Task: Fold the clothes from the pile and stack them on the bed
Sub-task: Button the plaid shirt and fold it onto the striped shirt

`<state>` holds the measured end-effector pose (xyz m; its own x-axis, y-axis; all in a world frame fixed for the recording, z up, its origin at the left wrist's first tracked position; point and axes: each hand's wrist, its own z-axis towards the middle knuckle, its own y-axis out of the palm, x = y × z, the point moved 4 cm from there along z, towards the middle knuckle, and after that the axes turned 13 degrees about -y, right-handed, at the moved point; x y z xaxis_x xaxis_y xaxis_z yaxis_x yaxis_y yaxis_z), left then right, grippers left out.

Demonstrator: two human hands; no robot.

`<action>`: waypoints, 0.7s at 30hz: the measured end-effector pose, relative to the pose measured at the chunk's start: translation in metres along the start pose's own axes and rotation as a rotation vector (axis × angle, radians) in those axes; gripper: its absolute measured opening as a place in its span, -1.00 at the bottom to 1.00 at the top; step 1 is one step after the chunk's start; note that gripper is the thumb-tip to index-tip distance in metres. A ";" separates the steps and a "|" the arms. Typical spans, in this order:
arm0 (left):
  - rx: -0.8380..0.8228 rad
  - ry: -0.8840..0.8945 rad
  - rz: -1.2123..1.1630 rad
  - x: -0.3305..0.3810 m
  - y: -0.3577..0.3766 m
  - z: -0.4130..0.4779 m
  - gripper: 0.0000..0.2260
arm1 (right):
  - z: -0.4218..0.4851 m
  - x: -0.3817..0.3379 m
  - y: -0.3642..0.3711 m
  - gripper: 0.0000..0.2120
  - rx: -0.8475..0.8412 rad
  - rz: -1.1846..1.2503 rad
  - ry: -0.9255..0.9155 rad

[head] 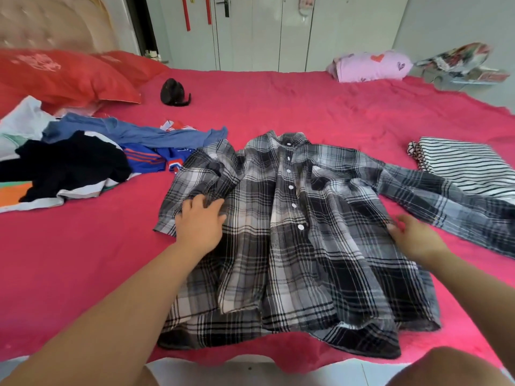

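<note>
With the left hand [199,221], fingers [207,203] straight and spread, pressing flat on the bunched left sleeve of the plaid shirt [292,232]. With the right hand [415,238], fingers [394,227] loosely bent at the shirt's right edge, blurred; cannot tell whether pinching cloth or only touching. Shirt buttoned, front up, spread on the pink bed [83,260], collar away, hem near, right sleeve stretched out against a folded striped garment [468,168]. Leftward, a loose pile of clothes [83,157] just beside the shirt's shoulder. Beyond, red pillows [64,76], a small black object [174,91], a lilac bundle [370,66].
</note>
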<state>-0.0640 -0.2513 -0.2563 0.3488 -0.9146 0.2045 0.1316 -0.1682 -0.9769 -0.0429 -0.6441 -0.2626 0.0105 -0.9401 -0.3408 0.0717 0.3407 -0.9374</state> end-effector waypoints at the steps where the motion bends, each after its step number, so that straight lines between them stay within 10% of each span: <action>1: -0.065 0.003 0.026 -0.001 0.009 0.001 -0.61 | 0.001 0.002 0.007 -0.63 -0.002 0.021 0.007; 12: -0.118 0.007 0.240 0.013 0.016 0.002 -0.51 | -0.001 0.033 0.005 -0.57 -0.075 -0.089 -0.034; 21: -0.238 0.479 -0.035 0.151 0.028 -0.040 -0.55 | -0.003 0.020 0.003 -0.58 0.046 0.123 0.102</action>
<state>-0.0447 -0.4086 -0.2557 -0.1219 -0.9630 0.2404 -0.0982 -0.2293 -0.9684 -0.0457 -0.6617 -0.2720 -0.0796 -0.8842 -0.4603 0.1220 0.4496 -0.8848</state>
